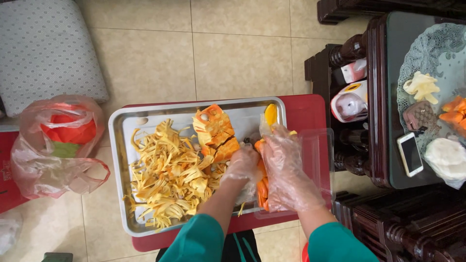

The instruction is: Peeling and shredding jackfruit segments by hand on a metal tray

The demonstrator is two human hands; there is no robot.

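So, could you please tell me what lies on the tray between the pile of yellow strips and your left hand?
In the head view, orange-and-yellow fruit chunks lie between the yellow strips and the gloved left hand, on the metal tray.

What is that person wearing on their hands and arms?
Both hands wear thin, see-through plastic gloves, loose and crinkly. The left hand and the right hand each have one. Further up, both arms have teal-green sleeves, pushed up so the forearms are bare.
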